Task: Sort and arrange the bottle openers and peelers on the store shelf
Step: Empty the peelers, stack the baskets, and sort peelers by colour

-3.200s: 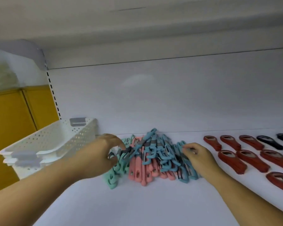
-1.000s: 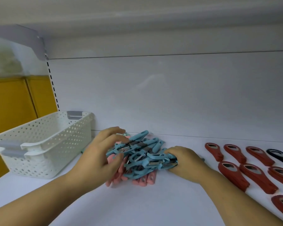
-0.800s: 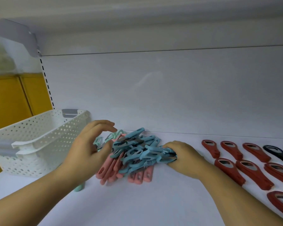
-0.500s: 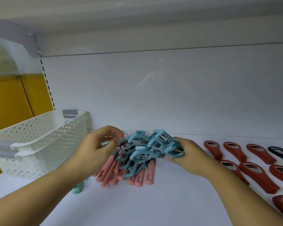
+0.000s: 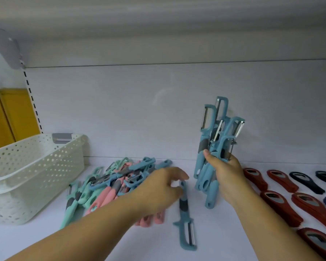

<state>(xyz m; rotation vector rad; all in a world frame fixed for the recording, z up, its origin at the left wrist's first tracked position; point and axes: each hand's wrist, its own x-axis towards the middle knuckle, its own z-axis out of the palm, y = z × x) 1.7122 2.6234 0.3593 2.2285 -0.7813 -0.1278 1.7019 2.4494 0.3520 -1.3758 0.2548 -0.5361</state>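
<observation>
My right hand grips a bundle of several blue peelers, held upright with the blades at the top and the handle ends near the shelf. My left hand pinches the handle end of a single blue peeler, which lies on the white shelf with its blade toward me. A mixed pile of blue, pink and mint peelers lies to the left, partly hidden by my left forearm. Red bottle openers and dark ones lie in rows at the right.
A white perforated basket stands at the shelf's left end, close to the pile. The shelf's white back wall runs behind everything, and another shelf hangs overhead. Yellow panels show beyond the slotted upright at the far left.
My right hand has lifted the blue bundle out of the pile, turned it upright and carried it to the right. My left hand let go of the bundle and reached to a lone blue peeler.
</observation>
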